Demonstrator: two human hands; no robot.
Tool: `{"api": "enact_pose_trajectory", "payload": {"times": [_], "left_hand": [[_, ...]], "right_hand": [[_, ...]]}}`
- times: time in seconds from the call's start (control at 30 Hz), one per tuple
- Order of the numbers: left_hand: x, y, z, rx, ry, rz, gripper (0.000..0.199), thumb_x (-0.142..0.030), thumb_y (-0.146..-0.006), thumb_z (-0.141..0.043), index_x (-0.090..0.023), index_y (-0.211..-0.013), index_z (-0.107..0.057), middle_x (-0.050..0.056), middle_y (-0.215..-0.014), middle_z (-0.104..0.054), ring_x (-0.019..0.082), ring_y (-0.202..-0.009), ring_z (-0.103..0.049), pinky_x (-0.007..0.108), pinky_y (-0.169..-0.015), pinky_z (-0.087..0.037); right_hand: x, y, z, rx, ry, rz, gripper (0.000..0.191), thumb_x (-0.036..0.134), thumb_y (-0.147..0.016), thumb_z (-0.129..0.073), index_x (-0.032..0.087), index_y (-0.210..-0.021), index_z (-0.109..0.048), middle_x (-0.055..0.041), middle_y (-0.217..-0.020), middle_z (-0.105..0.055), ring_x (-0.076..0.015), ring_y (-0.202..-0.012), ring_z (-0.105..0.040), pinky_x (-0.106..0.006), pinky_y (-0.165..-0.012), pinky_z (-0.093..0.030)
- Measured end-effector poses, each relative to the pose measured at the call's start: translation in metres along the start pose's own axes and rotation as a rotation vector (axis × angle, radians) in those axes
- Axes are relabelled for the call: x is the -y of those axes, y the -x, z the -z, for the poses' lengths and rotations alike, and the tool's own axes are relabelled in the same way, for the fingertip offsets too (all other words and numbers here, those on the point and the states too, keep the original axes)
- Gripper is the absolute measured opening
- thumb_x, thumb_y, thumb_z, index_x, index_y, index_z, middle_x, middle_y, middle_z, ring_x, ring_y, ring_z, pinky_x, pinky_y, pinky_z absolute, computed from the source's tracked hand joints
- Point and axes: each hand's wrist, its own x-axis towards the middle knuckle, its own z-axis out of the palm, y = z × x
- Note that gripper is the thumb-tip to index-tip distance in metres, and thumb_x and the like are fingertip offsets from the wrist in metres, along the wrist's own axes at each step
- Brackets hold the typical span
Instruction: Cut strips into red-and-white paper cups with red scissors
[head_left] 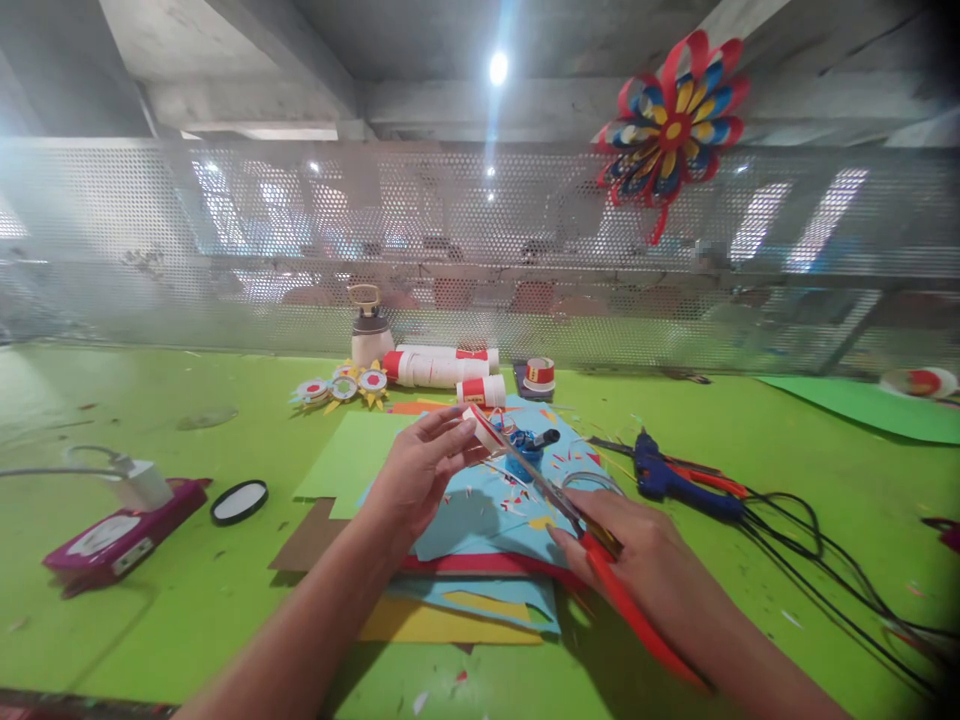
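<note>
My left hand (pixel 421 462) pinches a small red-and-white paper cup piece (pixel 484 430) above the stacked coloured paper. In my right hand (pixel 637 540) are scissors (pixel 611 575) with red handles, their blades pointing up and left to the edge of the cup piece. Beneath both hands lies light blue paper (pixel 465 525) strewn with small red and white scraps. A small blue container (pixel 523 462) with a dark marker-like object in it stands just behind the scissor blades.
A blue glue gun (pixel 682 485) with black cables lies at the right. Paper cups (pixel 442 368), a sprayer bottle (pixel 371 335) and paper flowers (pixel 343 387) stand behind. At the left are a purple power strip (pixel 124 540) and a round black-rimmed disc (pixel 239 502). A paper flower (pixel 673 130) hangs upper right.
</note>
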Motion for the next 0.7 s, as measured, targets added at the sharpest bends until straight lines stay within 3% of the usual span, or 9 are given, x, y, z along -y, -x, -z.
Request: {"api": "enact_pose_trajectory", "payload": {"times": [0.17,0.7], "left_hand": [[-0.0003,0.0012,0.001,0.031,-0.065,0.011,0.026,-0.019,-0.069,-0.078,-0.012,-0.092,-0.069,0.009,-0.087,-0.072,0.02,-0.075,-0.068,0.042,-0.079,-0.056],[-0.0009,0.0015,0.0013,0.022,-0.081,-0.022,0.027,-0.017,-0.071,-0.076,-0.011,-0.096,-0.067,0.01,-0.092,-0.072,0.02,-0.08,-0.068,0.04,-0.08,-0.055]], "right_hand": [[-0.001,0.0,0.0003,0.022,-0.007,-0.009,0.026,0.03,-0.086,-0.054,0.02,-0.104,-0.069,-0.0083,-0.097,-0.073,-0.0253,-0.085,-0.067,-0.041,-0.079,-0.053],[0.0013,0.0002,0.003,0.037,-0.001,-0.044,0.027,0.03,-0.086,-0.053,0.018,-0.103,-0.068,-0.0097,-0.098,-0.072,-0.0266,-0.087,-0.065,-0.044,-0.082,-0.05]]}}
